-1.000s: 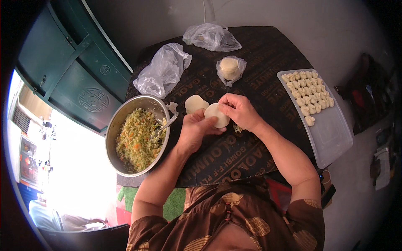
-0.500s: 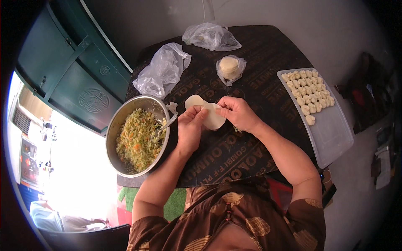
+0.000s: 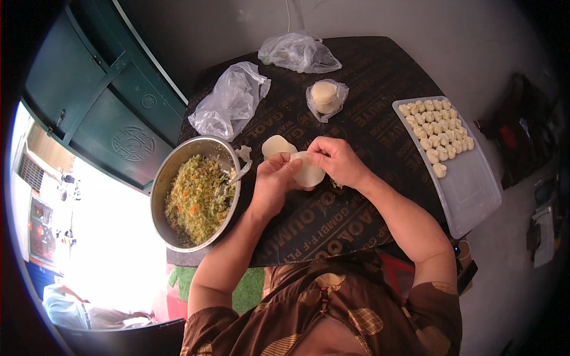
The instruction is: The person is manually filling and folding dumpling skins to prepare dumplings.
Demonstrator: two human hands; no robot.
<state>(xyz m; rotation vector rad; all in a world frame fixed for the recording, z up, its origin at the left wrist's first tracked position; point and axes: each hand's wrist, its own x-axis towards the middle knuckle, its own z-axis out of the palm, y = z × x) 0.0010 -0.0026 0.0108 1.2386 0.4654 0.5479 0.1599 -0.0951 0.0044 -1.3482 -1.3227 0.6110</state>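
Observation:
Between my two hands is a round, pale dumpling wrapper (image 3: 309, 172), pinched along its upper edge. My left hand (image 3: 276, 178) grips its left side with thumb and fingers. At the opposite side, my right hand (image 3: 335, 160) has its fingertips closed on the rim. Just beyond my left hand, more wrappers (image 3: 277, 145) lie on the table. To the left stands a metal bowl (image 3: 155, 204) of chopped vegetable filling (image 3: 199, 199), with a spoon (image 3: 242, 172) leaning on its right rim.
A grey tray (image 3: 469, 193) at the right carries rows of folded dumplings (image 3: 436, 127). Stacked wrappers (image 3: 324, 95) sit in a plastic bag at the back of the dark table (image 3: 380, 77). Two crumpled clear bags, one left (image 3: 228, 101) and one far (image 3: 300, 53), lie there too.
The wrapper in my hands has shifted slightly right and down, and my left hand has moved a little right with it. My right hand stays almost in place.

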